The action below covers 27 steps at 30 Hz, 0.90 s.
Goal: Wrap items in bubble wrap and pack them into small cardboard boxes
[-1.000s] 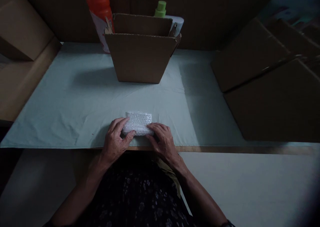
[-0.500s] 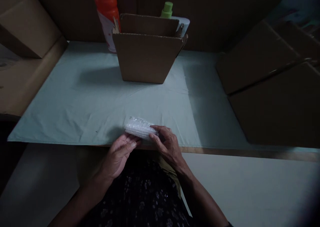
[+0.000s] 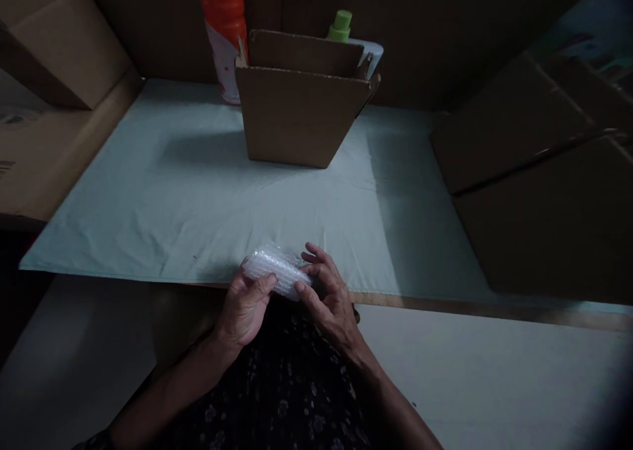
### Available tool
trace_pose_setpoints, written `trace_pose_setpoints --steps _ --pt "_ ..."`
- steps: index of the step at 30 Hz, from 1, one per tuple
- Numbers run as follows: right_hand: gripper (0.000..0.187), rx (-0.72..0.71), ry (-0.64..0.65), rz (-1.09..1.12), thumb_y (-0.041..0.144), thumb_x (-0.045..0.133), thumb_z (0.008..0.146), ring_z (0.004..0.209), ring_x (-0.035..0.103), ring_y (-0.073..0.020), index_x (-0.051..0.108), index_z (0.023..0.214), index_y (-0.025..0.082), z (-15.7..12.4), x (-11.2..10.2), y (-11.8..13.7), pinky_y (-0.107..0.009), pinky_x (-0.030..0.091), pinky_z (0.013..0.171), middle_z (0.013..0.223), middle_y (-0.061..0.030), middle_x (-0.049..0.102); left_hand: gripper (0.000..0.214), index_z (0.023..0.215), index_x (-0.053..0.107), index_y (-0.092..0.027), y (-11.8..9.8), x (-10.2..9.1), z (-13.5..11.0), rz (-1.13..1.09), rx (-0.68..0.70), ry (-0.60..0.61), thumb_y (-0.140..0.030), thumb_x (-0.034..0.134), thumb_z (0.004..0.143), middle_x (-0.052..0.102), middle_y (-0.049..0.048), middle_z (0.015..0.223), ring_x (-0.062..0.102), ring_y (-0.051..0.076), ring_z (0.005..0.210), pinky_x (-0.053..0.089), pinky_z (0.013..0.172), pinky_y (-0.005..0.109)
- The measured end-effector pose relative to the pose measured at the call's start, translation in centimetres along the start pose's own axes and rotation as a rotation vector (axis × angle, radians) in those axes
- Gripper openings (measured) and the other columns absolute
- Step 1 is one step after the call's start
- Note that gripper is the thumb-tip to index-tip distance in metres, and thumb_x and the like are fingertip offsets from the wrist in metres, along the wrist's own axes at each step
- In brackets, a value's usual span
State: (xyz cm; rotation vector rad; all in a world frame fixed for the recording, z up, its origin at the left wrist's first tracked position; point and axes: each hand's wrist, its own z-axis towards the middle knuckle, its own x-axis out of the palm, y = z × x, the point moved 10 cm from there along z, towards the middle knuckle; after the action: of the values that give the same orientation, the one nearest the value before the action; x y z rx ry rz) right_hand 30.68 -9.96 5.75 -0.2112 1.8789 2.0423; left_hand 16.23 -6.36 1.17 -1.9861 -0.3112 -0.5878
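Note:
A small bundle wrapped in bubble wrap (image 3: 277,268) is lifted just off the near edge of the table. My left hand (image 3: 247,305) grips its left end from below, thumb on top. My right hand (image 3: 329,298) holds its right end, with the fingers curled round it. What the wrap encloses is hidden. The table is covered with a pale green sheet (image 3: 198,199).
An open cardboard box (image 3: 301,117) stands at the back middle, with an orange bottle (image 3: 225,34) and a green-capped bottle (image 3: 340,26) behind it. Large cardboard boxes lie at the right (image 3: 539,173) and the left (image 3: 44,107). The scene is dim.
The bundle lay flat on the sheet under both hands; now both hands have raised it off the table toward me. The view has shifted slightly left.

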Motion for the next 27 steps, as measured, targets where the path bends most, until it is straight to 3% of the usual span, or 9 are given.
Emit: trace_pose_setpoints --steps 4,6,8,10,14,17,19,22,27 --pt "0.020 0.099 0.069 0.224 0.041 0.066 0.093 0.114 0.064 -0.0254 0.063 0.095 0.021 -0.1 1.1 -0.9 -0.040 0.055 0.094 0.131 -0.0119 0.063 0.039 0.098 0.066 -0.018 -0.3 -0.4 -0.1 -0.072 0.008 -0.029 -0.030 0.085 0.067 0.074 0.0049 0.098 0.070 0.027 0.100 0.052 0.096 0.045" --pt "0.027 0.185 0.050 0.381 0.043 0.070 0.090 0.100 0.066 -0.0214 0.061 0.106 0.024 -0.2 1.4 -1.7 -0.034 0.055 0.084 0.112 -0.0075 0.067 0.038 0.096 0.066 -0.017 -0.6 -0.1 -0.3 -0.096 0.008 -0.022 -0.030 0.086 0.066 0.075 0.0062 0.100 0.070 0.028 0.101 0.052 0.096 0.045" --pt "0.050 0.261 0.015 0.529 0.044 0.075 0.085 0.093 0.065 -0.0185 0.052 0.128 0.029 -0.4 1.7 -2.3 -0.031 0.054 0.079 0.107 -0.0039 0.066 0.038 0.095 0.066 -0.017 -0.9 0.2 -0.4 -0.106 0.012 -0.017 -0.030 0.086 0.066 0.075 0.0070 0.098 0.070 0.028 0.099 0.053 0.094 0.044" --pt "0.066 0.295 0.021 0.598 0.044 0.080 0.080 0.091 0.064 -0.0175 0.047 0.135 0.031 -0.3 2.2 -2.5 -0.028 0.053 0.077 0.105 -0.0026 0.065 0.037 0.094 0.066 -0.017 -1.0 0.3 -0.5 -0.103 0.025 -0.021 -0.031 0.086 0.067 0.074 0.0067 0.096 0.070 0.026 0.096 0.053 0.090 0.042" --pt "0.038 0.300 0.095 0.531 0.045 0.082 0.078 0.076 0.056 -0.0128 0.061 0.100 0.022 0.0 3.0 -2.6 -0.023 0.046 0.067 0.086 0.0006 0.060 0.039 0.094 0.064 -0.018 -1.1 -0.2 -0.6 -0.080 0.061 -0.056 -0.030 0.088 0.066 0.071 0.0027 0.090 0.066 0.018 0.086 0.053 0.083 0.032" --pt "0.035 0.278 0.038 0.458 0.048 0.079 0.080 0.066 0.049 -0.0109 0.061 0.091 0.021 0.5 1.5 -3.0 -0.022 0.040 0.059 0.076 0.0026 0.055 0.043 0.101 0.062 -0.021 -1.7 -0.5 -0.2 -0.076 0.076 -0.041 -0.026 0.088 0.066 0.069 -0.0010 0.088 0.064 0.013 0.081 0.051 0.078 0.027" --pt "0.035 0.245 -0.037 0.402 0.049 0.079 0.080 0.064 0.047 -0.0105 0.062 0.090 0.020 1.1 -0.4 -3.0 -0.022 0.038 0.057 0.073 0.0028 0.054 0.046 0.108 0.061 -0.023 -3.1 -0.3 0.2 -0.044 0.132 0.016 -0.026 0.086 0.070 0.070 0.0003 0.097 0.065 0.014 0.089 0.052 0.083 0.027" --pt "0.038 0.228 -0.163 0.383 0.051 0.080 0.078 0.064 0.048 -0.0114 0.062 0.089 0.020 2.0 -4.0 -3.4 -0.022 0.040 0.058 0.074 0.0018 0.056 0.044 0.122 0.057 -0.025 -7.0 0.5 0.6 0.144 0.345 0.111 -0.030 0.076 0.083 0.069 0.0054 0.117 0.064 0.018 0.111 0.049 0.099 0.034" --pt "0.044 0.271 -0.255 0.341 0.056 0.080 0.074 0.062 0.048 -0.0118 0.060 0.087 0.020 2.7 -7.2 -5.5 -0.022 0.039 0.056 0.072 0.0017 0.056 0.041 0.131 0.054 -0.025 -14.0 4.4 1.3 0.774 0.823 0.069 -0.024 0.064 0.091 0.062 0.0091 0.133 0.057 0.022 0.125 0.044 0.110 0.043"
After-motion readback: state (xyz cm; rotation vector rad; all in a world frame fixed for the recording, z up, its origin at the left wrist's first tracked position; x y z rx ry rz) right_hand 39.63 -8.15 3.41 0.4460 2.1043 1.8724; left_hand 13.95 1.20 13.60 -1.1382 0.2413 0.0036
